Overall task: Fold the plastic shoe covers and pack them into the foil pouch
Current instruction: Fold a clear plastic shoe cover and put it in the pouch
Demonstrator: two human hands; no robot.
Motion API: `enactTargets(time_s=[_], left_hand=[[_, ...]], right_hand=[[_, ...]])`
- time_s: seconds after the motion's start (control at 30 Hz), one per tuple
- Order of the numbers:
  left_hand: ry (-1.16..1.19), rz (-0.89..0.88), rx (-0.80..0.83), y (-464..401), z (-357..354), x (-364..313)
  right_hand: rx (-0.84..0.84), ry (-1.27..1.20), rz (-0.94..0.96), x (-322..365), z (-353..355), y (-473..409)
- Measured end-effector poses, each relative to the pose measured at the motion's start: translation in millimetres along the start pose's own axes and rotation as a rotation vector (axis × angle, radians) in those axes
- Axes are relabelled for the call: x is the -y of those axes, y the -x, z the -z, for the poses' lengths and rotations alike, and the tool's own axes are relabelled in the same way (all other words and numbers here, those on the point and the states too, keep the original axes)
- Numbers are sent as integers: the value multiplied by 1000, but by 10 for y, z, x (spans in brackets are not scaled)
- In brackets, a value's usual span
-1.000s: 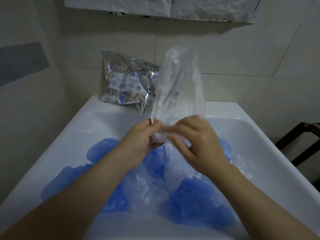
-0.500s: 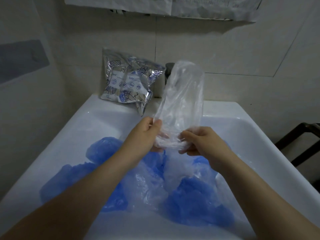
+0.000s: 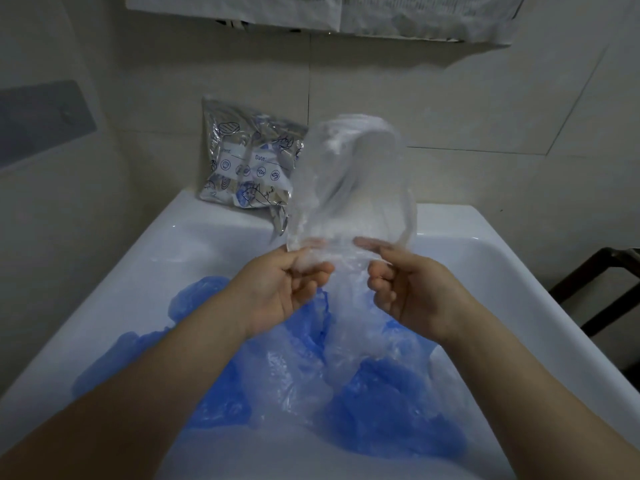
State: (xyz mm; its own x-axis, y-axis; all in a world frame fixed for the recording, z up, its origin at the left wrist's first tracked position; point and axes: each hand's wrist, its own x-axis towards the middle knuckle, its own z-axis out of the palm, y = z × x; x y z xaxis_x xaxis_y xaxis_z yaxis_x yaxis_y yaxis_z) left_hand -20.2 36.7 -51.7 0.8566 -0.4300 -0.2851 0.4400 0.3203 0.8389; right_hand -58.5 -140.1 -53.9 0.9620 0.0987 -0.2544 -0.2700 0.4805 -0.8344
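A clear plastic shoe cover (image 3: 349,188) stands upright above the basin, its top curling over toward me. My left hand (image 3: 287,289) pinches its lower left edge between thumb and fingers. My right hand (image 3: 408,289) pinches the lower right edge, palm up. The two hands are apart and stretch the cover's bottom edge between them. Below them lies a heap of blue shoe covers (image 3: 388,407) mixed with clear ones (image 3: 287,368). The silver foil pouch (image 3: 242,161) with blue drawings leans against the tiled wall at the basin's back left, partly behind the held cover.
Everything sits in a white sink basin (image 3: 114,299) with raised sides. A tiled wall stands close behind. A dark wooden frame (image 3: 599,289) is at the right beyond the basin's rim. Paper sheets (image 3: 415,15) hang on the wall above.
My hands have moved apart and spread the cover's bottom edge wider. The cover's top has dropped lower and bent over. My right hand has turned palm up.
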Motion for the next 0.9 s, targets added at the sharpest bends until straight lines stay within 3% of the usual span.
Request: enactTargets(time_s=[0.1, 0.2, 0.27, 0.37, 0.57, 0.67, 0.77, 0.83, 0.9], left_hand=[[316, 65, 51, 11, -18, -28], [388, 22, 111, 7, -32, -27], [338, -19, 119, -2, -21, -17], [226, -43, 91, -48, 14, 25], [-201, -57, -34, -104, 29, 125], [-248, -101, -57, -111, 54, 126], [-311, -95, -46, -128, 62, 116], [-304, -94, -46, -142, 67, 96], [-236, -114, 14, -134, 61, 79]], right_hand=[[-8, -190, -14, -8, -17, -18], [27, -265, -20, -3, 19, -28], [76, -283, -21, 10, 45, -21], [22, -202, 37, 38, 46, -3], [-186, 407, 182, -2, 78, -11], [-243, 436, 245, 4, 74, -10], [-220, 567, 210, 54, 6, -10], [-302, 636, 182, 105, -5, 14], [-229, 555, 210, 152, -35, 44]])
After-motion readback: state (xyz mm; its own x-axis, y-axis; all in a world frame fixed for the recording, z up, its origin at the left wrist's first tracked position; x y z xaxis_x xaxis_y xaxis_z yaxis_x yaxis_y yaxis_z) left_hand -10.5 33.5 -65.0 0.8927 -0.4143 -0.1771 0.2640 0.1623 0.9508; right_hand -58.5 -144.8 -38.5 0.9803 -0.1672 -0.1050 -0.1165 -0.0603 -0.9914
